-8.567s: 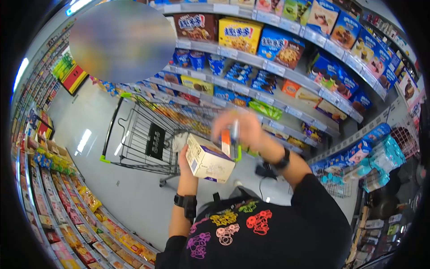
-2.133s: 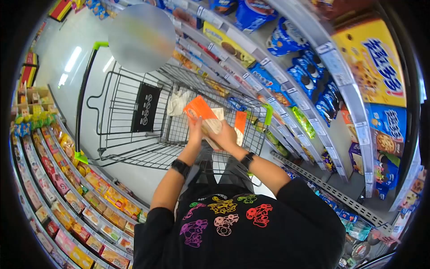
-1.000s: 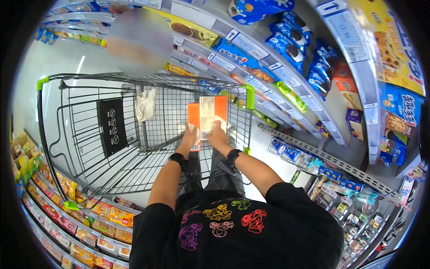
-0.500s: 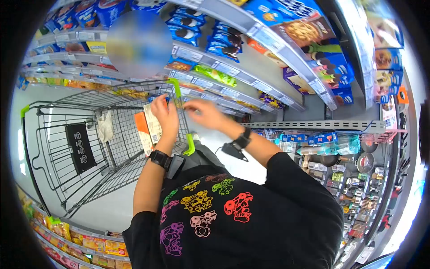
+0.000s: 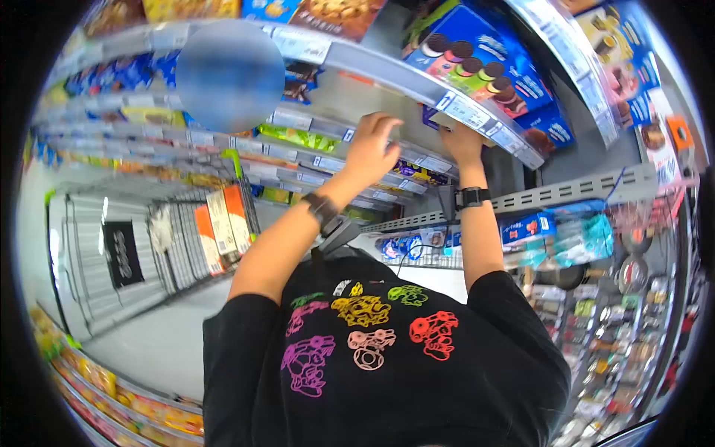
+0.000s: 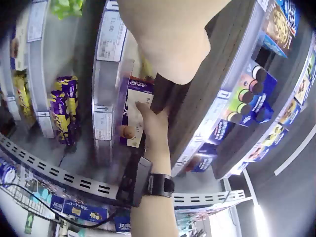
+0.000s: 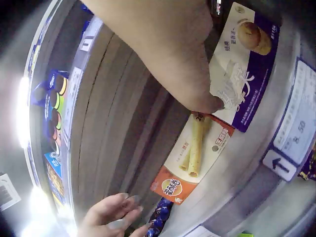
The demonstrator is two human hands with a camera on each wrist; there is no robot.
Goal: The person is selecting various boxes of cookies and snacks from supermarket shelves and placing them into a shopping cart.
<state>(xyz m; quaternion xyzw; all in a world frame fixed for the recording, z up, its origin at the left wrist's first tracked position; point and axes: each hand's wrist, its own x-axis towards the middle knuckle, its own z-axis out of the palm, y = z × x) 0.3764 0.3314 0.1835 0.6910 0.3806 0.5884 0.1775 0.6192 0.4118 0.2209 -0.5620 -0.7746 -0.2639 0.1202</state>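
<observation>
In the head view my right hand (image 5: 463, 143) reaches onto a shelf at a purple-and-white biscuit box. The right wrist view has its thumb on the front of this box (image 7: 254, 74), with the other fingers hidden. From the left wrist view, the right hand (image 6: 155, 126) appears to hold the box by one edge. Beside it on the shelf lies an orange-and-cream egg roll box (image 7: 192, 158). My left hand (image 5: 372, 149) hovers before the shelf, fingers loosely bent and holding nothing; its fingertips (image 7: 116, 212) appear low in the right wrist view.
A wire shopping cart (image 5: 160, 261) stands at left, holding orange-and-cream boxes (image 5: 227, 216) and a pale cloth (image 5: 160, 227). Price-tag rails (image 5: 469, 112) edge the shelves above. A slotted metal upright (image 5: 573, 186) stands to the right, beyond it hanging kitchenware (image 5: 633, 276).
Both hands have let go of the orange-and-cream boxes in the cart and moved right and up to the shelf. The view has turned right, and the right hand is at the purple-and-white box.
</observation>
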